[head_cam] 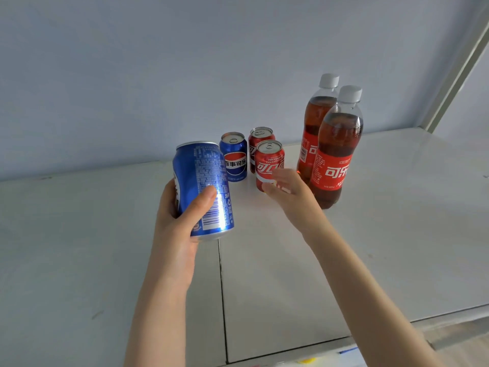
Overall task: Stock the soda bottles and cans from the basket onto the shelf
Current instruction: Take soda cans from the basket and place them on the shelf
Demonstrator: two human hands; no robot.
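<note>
My left hand [173, 234] grips a blue Pepsi can [202, 181], held tilted above the white shelf [264, 282] with its barcode side facing me. My right hand [292, 198] reaches forward, and its fingers and thumb close around the lower part of a red cola can [268, 158] standing on the shelf. Just behind that one stands a second red can [258, 137], with another blue Pepsi can [235, 157] to its left. Two cola bottles with white caps stand upright to the right, one in front [336, 154] and one behind [313, 117]. The basket is out of view.
A pale blue wall backs the shelf. A seam [222, 300] runs front to back through the shelf surface below the held can. A grey upright post [455, 75] rises at the right rear corner. The shelf's front edge [383, 329] runs along the lower right.
</note>
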